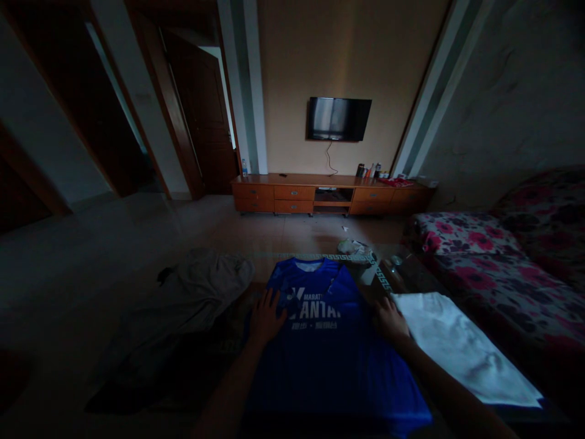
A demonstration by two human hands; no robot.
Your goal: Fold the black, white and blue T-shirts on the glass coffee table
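A blue T-shirt (pixel 315 360) with white lettering lies spread out on the glass-topped table, its collar at the far end. One sleeve is turned inward over the chest on the right. My left hand (pixel 266 317) rests on the shirt's left side with its fingers spread. At the opposite edge, my right hand (pixel 390 320) touches the cloth with its fingers apart, though the dim light blurs the tips. Just right of that hand lies a folded white garment (pixel 466 347).
Rumpled grey clothing (pixel 196 286) and dark cloth lie to the left. A crumpled plastic bag (pixel 354 247) is beyond the shirt. On the right stands a flowered sofa (pixel 493 268). A wooden TV cabinet (pixel 295 194) lines the far wall below a television (pixel 339 119).
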